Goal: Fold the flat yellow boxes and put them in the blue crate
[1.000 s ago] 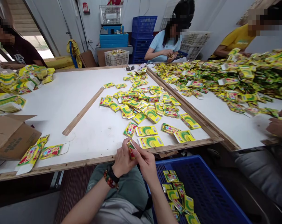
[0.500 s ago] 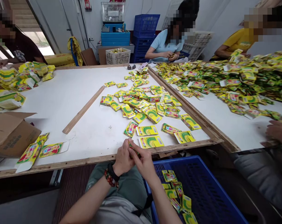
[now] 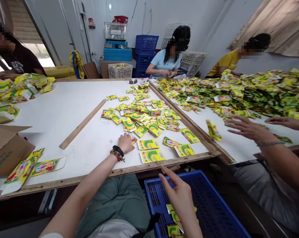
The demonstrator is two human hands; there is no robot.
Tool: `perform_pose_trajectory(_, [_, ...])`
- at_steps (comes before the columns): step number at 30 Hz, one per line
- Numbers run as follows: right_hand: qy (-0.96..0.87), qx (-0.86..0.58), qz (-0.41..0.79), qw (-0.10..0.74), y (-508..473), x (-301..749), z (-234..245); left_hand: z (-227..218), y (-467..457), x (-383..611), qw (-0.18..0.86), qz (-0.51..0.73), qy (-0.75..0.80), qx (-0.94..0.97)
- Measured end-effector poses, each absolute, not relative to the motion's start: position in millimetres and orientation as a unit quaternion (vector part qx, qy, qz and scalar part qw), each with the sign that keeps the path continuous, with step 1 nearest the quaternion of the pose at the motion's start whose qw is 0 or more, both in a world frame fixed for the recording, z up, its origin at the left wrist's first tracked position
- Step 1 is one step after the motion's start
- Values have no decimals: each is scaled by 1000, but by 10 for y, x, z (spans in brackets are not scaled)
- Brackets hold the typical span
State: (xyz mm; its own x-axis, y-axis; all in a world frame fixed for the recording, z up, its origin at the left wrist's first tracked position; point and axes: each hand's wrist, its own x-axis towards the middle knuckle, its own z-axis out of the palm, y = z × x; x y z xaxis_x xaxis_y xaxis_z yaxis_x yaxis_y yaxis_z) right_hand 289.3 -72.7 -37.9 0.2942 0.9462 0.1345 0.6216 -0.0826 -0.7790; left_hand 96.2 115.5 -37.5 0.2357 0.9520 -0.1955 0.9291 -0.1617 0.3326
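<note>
The left hand point(image 3: 126, 143) rests curled on the white worktop point(image 3: 72, 115), just inside its wood-trimmed front edge, its fingers bunched over the corner of a glossy foil sachet point(image 3: 133, 139); whether they pinch it, I cannot tell. A beaded bracelet point(image 3: 116, 155) circles that wrist. The right hand point(image 3: 179, 195) hangs above a blue plastic crate point(image 3: 196, 195), its fingers spread and empty, with flat yellow sachets point(image 3: 173, 219) lying in the crate's latticed bottom. More of the rectangular foil sachets point(image 3: 139, 120) lie scattered across the worktop's right half, near a slim wooden strip point(image 3: 82, 124). A cardboard box point(image 3: 6, 150) sits at the left edge. Beyond the right edge, a co-worker's spread hand point(image 3: 248, 129) lies just beside a lone sachet point(image 3: 213, 130), below a loose heap point(image 3: 238, 94) of sachets.
</note>
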Motion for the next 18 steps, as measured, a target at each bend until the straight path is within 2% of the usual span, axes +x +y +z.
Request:
perform_pose_trajectory(5, [-509,-607,368,487,-421,2408,-430,-224,688,624,190,69,633,747])
perform_pose_trajectory(8, [-488,-536,439,531,-260,2113,-332,-201,253,580,278,220,547,758])
perform_pose_trajectory(11, [-465,-480,505,546,-180,1919,-251,-364,-53,622,376,345,478,715])
perform_pose_trajectory(14, [-402,-479,536,567,-175,1857,-255,-625,-173,663,360,386,477,703])
perform_pose_trajectory(18, [-390,-496,524,572,-219,1928,-288,-841,-192,712,317,377,464,736])
